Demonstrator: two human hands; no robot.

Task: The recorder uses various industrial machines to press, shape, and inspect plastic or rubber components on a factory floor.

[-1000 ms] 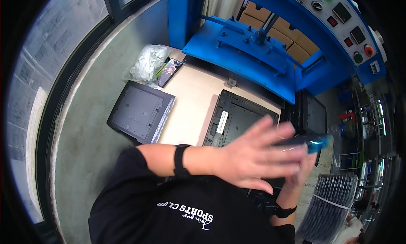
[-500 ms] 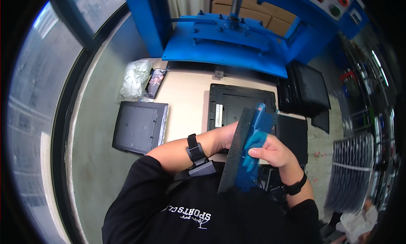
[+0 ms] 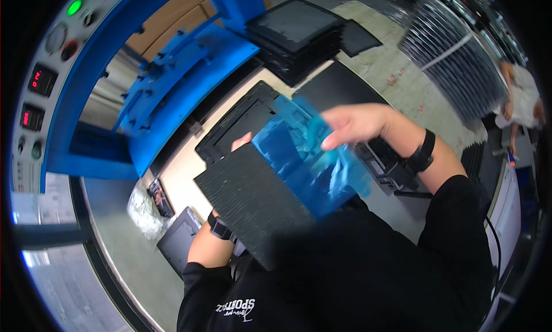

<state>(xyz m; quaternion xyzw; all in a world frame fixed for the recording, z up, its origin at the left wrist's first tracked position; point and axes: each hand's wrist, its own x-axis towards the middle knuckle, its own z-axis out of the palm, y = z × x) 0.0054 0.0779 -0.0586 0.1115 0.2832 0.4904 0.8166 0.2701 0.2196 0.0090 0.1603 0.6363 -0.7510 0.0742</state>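
Note:
My left hand (image 3: pixel 242 140) is mostly hidden behind a black, finely ridged panel (image 3: pixel 247 197); only fingertips show past its upper edge, gripping it. My right hand (image 3: pixel 359 124) pinches a clear blue film (image 3: pixel 313 168) between thumb and fingers. The film, creased and shiny, spreads out along the panel's right edge; part of it is blurred. How far it still clings to the panel I cannot tell. Beneath them, a black moulded tray-like part (image 3: pixel 233 128) lies on the pale tabletop (image 3: pixel 181 168).
A blue press (image 3: pixel 172 73) with a control panel (image 3: pixel 43 85) stands at the left. Black panels are stacked (image 3: pixel 296 27) at the far side. A plastic bag (image 3: pixel 144 211), a phone (image 3: pixel 161 197) and a dark panel (image 3: pixel 179 234) lie lower left. Another person (image 3: pixel 520 96) is at the right.
My view has swung round, so the press now sits at the left. The ridged panel has turned to show its broad face, and the blue film is spread wider, held by my right hand.

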